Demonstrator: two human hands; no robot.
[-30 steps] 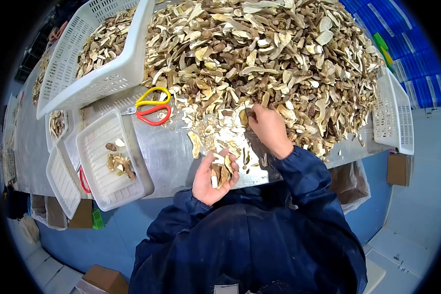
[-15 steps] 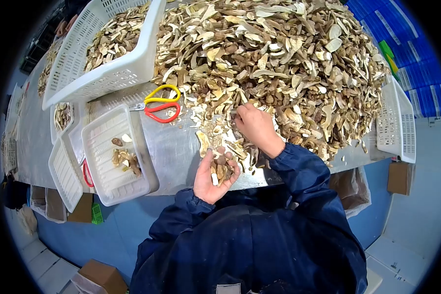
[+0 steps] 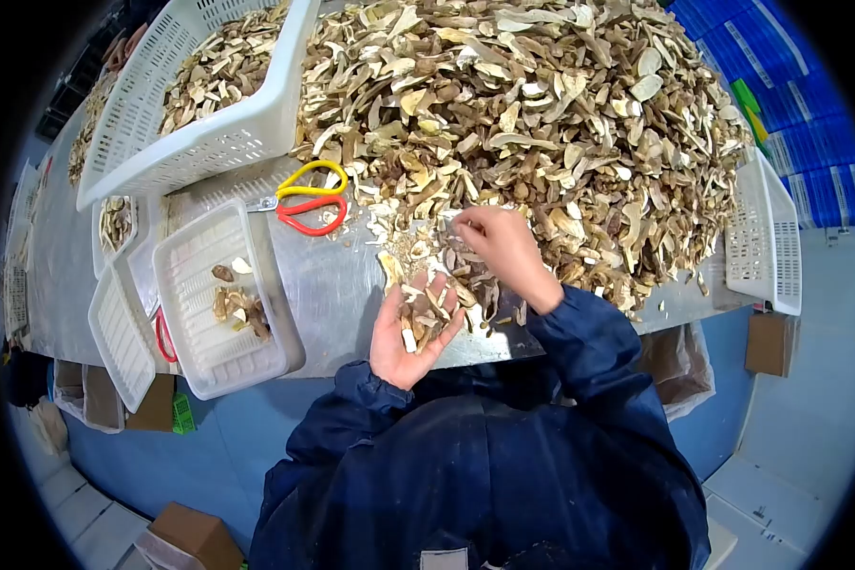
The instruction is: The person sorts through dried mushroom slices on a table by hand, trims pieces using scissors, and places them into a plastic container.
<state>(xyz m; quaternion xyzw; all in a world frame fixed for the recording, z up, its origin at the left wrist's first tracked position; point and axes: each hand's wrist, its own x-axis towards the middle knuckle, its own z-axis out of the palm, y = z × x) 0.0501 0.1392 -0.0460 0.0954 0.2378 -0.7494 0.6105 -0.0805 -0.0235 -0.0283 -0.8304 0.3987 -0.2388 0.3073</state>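
My left hand (image 3: 392, 344) is palm up and cupped around several dried mushroom slices (image 3: 426, 316), low over the table's near edge. Just right of it, my right hand (image 3: 509, 249) is at the near edge of a large heap of dried mushroom slices (image 3: 541, 123). Its thumb and fingertips are pinched together; what they hold, if anything, is too small to make out. Loose slices and crumbs lie on the metal table (image 3: 328, 318) between the heap and my hands. Scissors (image 3: 268, 203) with one yellow and one red handle rest left of the heap.
A white plastic tray (image 3: 188, 347) with a few mushroom pieces stands at the left. Behind it a large white basket (image 3: 204, 152) holds more slices. Another white basket (image 3: 765, 237) stands at the table's right end, near blue crates (image 3: 812, 147). A red handle (image 3: 165, 334) shows beside the tray.
More slices now lie in my left palm, and its fingers have spread a little. My right hand has lifted slightly off the heap's edge, fingertips still together. The scissors and tray have stayed put.
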